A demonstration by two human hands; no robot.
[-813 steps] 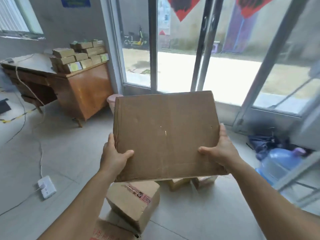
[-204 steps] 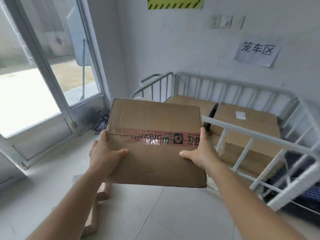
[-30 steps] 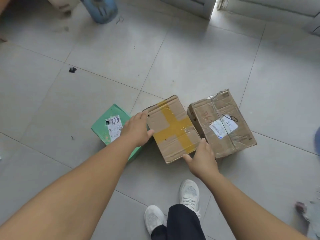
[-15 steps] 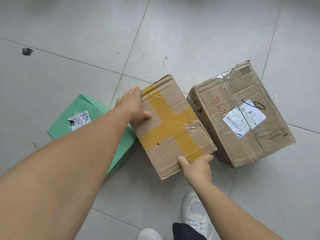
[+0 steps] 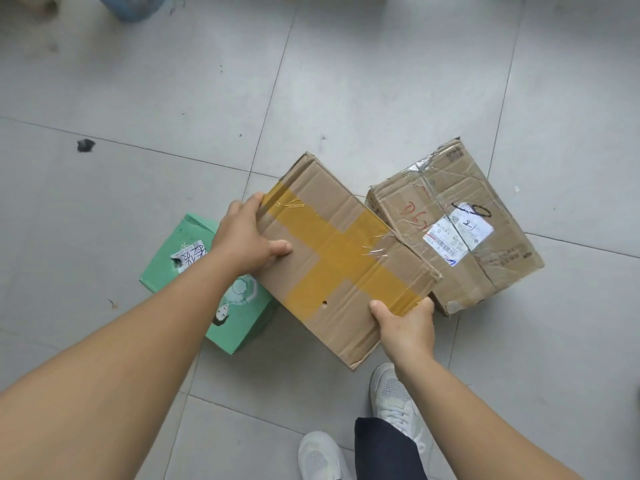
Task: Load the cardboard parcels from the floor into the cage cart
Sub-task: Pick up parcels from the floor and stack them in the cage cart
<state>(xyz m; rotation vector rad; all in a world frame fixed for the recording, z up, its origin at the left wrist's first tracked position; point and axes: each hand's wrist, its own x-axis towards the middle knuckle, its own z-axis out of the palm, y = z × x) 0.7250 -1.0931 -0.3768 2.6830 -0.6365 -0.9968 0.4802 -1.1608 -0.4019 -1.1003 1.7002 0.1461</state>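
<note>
Both hands grip the yellow-taped parcel [image 5: 341,258]: left hand [image 5: 244,239] on its left edge, right hand [image 5: 408,327] on its near corner. A labelled parcel [image 5: 457,223] lies beyond the right fingers [image 5: 427,304], a green box [image 5: 207,282] under the left forearm.

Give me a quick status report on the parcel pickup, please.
Left hand and right hand grip opposite edges of yellow-taped parcel. Parcel tilted between green box and labelled parcel. Cage cart out of view.

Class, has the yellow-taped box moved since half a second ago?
Yes. The yellow-taped box now overlaps the labelled box and green box, apparently lifted towards the camera.
</note>
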